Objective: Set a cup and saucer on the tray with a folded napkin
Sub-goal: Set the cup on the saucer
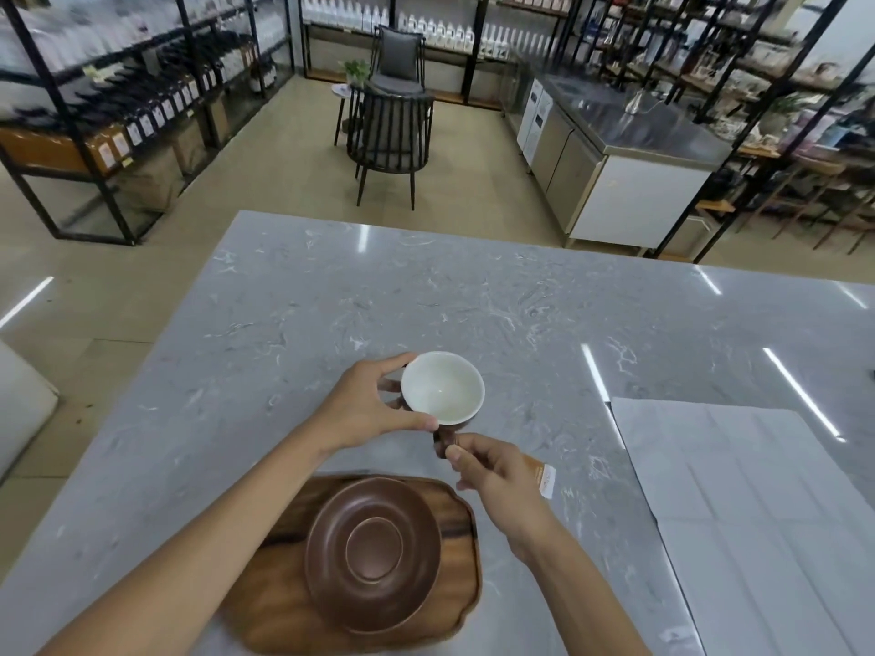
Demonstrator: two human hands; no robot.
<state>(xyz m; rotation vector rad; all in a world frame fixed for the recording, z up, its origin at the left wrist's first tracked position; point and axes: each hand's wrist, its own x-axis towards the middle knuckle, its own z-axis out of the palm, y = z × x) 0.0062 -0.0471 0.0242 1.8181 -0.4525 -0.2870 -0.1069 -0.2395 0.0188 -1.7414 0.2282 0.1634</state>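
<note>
Two bare forearms reach in from the bottom edge toward a grey marbled stone countertop (331,300). Closest to the viewer sits a brown wooden tray with a wavy rim (466,575), w/ a round dark-brown ceramic saucer (374,551) resting on it, slightly right of the tray's centre.

Beyond the tray, both hands hold a small cup, white inside and dark brown outside (442,388), upright and empty, over the counter just past the tray's far edge. Can't tell if it touches the counter. The left hand (374,409) cups the cup's left side, thumb and fingers curled around the rim and wall. The right hand (492,471) pinches the cup's dark handle at the near side btwn thumb and forefinger; a small orange-and-white tag (544,480) shows beside that hand.

To the right on the counter lies a large white paper napkin (757,504), spread flat w/ fold creases visible, well apart from the tray.

Background, blurred: black metal shelving w/ bottles, two dark chairs (390,130) and a stainless steel cabinet (615,158).
</note>
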